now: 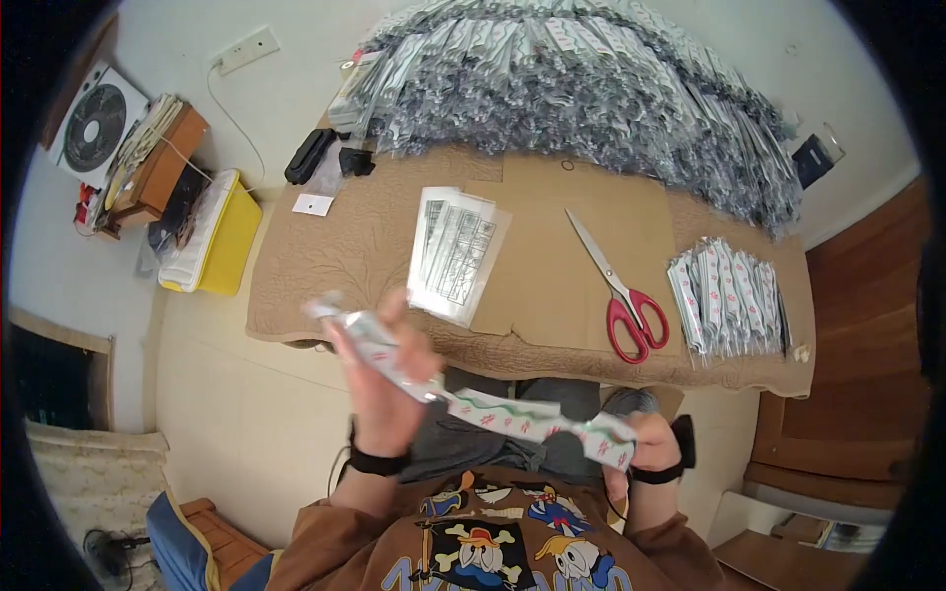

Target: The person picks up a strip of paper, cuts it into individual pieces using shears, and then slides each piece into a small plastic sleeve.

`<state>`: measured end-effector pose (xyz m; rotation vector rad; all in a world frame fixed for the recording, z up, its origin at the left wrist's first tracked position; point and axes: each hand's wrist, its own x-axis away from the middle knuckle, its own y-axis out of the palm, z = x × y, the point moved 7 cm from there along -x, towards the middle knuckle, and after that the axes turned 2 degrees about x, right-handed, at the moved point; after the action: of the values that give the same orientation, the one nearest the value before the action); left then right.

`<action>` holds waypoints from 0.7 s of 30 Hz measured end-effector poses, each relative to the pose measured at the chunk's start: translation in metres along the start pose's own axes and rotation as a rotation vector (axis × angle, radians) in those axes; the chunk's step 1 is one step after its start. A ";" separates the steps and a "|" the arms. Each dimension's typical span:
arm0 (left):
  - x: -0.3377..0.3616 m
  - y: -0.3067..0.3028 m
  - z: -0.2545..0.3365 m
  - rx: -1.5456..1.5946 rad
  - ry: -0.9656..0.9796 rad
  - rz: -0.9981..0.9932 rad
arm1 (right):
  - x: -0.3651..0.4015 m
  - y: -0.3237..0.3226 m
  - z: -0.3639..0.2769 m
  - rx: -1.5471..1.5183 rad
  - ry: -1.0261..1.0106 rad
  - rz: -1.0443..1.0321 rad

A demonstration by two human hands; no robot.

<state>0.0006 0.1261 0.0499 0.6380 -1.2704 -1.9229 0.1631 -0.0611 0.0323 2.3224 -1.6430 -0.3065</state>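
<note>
My left hand (394,389), smeared by motion, is closed around a white strip packet with red marks and a shiny clear end. Between my hands, over my lap, runs a white printed strip (507,415) with small red flower shapes and a green wavy edge. Its right end is folded or bent, and my right hand (652,443) grips it there, with the fingers partly hidden behind. Where the strip meets the packet at my left hand is blurred. In front of me on the table lie red-handled scissors (631,305) and several clear sleeves with printed sheets (455,256).
A large heap of clear-wrapped strips (552,89) covers the table's back. A smaller row of wrapped strips (729,295) lies at the right edge. Cardboard (552,266) rests on the brown cloth. A black case (309,156) sits back left; a yellow bin (225,246) stands on the floor.
</note>
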 end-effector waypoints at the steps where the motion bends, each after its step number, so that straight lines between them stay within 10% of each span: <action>1: 0.001 0.003 -0.023 0.061 -0.077 0.027 | -0.012 0.004 -0.007 -0.156 -0.049 0.038; 3: 0.016 0.001 -0.060 -0.085 -0.091 0.291 | -0.053 0.017 -0.003 -0.158 0.213 0.165; 6: 0.020 0.014 -0.080 -0.640 -0.175 0.168 | -0.075 0.020 0.027 -0.126 0.353 0.239; 10: 0.006 0.007 -0.056 -0.576 -0.122 -0.065 | -0.054 0.010 0.024 0.318 0.028 0.130; 14: -0.002 0.010 0.029 -0.265 0.131 0.094 | -0.003 -0.016 0.028 0.514 0.169 -0.014; 19: -0.008 0.003 0.008 0.081 0.019 -0.030 | -0.004 -0.002 -0.007 0.044 0.054 0.036; 21: 0.005 0.001 -0.049 -0.071 -0.099 0.263 | -0.041 0.011 -0.014 -0.124 0.173 0.145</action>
<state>0.0337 0.0943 0.0319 0.3253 -1.2723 -1.7893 0.1447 -0.0241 0.0493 2.0654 -1.6470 -0.1658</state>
